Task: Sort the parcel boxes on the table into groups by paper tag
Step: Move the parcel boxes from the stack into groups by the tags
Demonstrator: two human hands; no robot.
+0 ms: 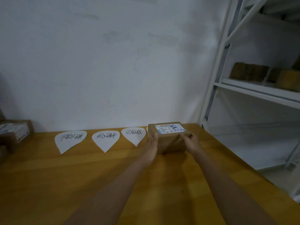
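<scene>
A brown parcel box with a white shipping label on top rests at the far right of the wooden table, close to the wall. My left hand grips its left side and my right hand grips its right side. Three white teardrop paper tags with handwritten characters lie in a row along the wall: the left tag, the middle tag and the right tag. A sliver of another white tag shows behind the box's left corner. More labelled parcel boxes are stacked at the table's left edge.
A white metal shelf rack stands to the right of the table, with brown boxes on one shelf. A plain white wall runs behind the table. The table's right edge slants down toward the near right.
</scene>
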